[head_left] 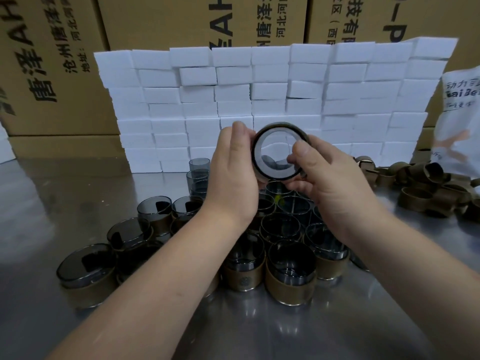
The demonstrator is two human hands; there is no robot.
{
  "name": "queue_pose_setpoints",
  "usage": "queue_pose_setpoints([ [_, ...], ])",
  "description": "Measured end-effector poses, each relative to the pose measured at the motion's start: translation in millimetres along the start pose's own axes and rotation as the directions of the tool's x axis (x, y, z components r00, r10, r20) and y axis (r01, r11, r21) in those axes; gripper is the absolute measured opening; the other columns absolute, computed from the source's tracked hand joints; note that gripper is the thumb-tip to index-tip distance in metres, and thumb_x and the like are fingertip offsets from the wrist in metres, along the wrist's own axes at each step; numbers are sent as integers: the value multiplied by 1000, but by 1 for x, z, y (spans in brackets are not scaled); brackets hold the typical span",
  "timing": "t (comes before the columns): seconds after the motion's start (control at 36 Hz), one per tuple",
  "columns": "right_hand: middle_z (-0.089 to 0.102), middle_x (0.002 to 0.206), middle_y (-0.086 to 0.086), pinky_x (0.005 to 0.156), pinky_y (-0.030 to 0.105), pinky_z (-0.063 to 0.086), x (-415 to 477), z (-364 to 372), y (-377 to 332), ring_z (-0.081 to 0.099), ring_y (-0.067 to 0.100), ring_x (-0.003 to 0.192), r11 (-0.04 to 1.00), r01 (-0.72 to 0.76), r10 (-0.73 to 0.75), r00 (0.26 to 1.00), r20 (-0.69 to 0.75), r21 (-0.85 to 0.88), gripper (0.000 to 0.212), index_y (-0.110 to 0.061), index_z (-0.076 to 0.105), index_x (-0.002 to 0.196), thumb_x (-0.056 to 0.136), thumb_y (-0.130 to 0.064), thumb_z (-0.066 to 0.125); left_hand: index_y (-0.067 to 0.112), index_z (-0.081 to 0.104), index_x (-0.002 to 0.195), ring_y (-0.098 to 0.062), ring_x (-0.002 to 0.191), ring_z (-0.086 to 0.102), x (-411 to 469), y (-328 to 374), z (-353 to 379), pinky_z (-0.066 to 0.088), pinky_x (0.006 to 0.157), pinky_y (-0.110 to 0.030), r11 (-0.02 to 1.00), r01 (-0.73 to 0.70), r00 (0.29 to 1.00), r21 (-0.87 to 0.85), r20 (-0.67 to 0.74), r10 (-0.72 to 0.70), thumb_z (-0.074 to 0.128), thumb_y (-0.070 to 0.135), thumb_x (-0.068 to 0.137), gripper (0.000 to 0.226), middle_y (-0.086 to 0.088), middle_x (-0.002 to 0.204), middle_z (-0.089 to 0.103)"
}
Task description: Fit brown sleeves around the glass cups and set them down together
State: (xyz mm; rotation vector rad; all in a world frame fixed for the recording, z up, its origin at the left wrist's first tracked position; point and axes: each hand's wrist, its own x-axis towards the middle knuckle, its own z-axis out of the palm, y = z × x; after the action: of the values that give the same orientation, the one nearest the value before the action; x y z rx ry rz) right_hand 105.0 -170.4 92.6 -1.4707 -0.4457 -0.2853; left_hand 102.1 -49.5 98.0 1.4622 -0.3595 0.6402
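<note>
Both hands hold one smoky glass cup [272, 167] on its side above the table, its mouth facing me. A brown sleeve [281, 126] circles the cup's rim. My left hand [233, 172] grips the cup's left side. My right hand [327, 175] pinches the right rim, thumb on the glass edge. Below them stand several sleeved cups [291, 274] packed together. Bare grey cups [199, 166] are stacked behind my left hand. Loose brown sleeves [418, 196] lie heaped at the right.
A wall of white foam blocks [259, 100] runs across the back of the steel table [78, 190]. Cardboard boxes [52, 61] stand behind it. A white plastic bag [459, 120] sits at the far right.
</note>
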Motion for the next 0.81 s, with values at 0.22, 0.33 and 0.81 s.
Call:
queue_pose_setpoints([
  [0.22, 68, 100, -14, 80, 26, 51, 1, -6, -3, 66, 3, 88, 973, 106, -112, 994, -17, -203, 82, -32, 55, 120, 46, -65, 65, 25, 74, 70, -11, 62, 60, 6, 14, -5, 43, 49, -18, 963, 234, 957, -132, 207, -204, 39, 41, 80, 39, 4, 67, 67],
  [0.33, 65, 108, -13, 96, 34, 48, -4, -9, -5, 64, 1, 99, 956, 85, -65, 995, 79, -281, 107, -27, 40, 137, 41, -64, 68, 22, 65, 87, -15, 66, 60, 7, 14, -3, 44, 54, -19, 930, 270, 961, -251, 128, -245, 41, 29, 87, 25, 2, 69, 65],
  [0.81, 61, 100, -9, 95, 40, 47, -10, 7, 5, 59, 9, 106, 975, 57, -34, 993, -111, 213, 41, -27, 59, 87, 77, -60, 38, 25, 52, 98, -8, 101, 48, -15, -7, 13, 41, 95, -30, 935, 164, 961, -314, 265, -80, 37, 19, 64, 38, 5, 103, 52],
])
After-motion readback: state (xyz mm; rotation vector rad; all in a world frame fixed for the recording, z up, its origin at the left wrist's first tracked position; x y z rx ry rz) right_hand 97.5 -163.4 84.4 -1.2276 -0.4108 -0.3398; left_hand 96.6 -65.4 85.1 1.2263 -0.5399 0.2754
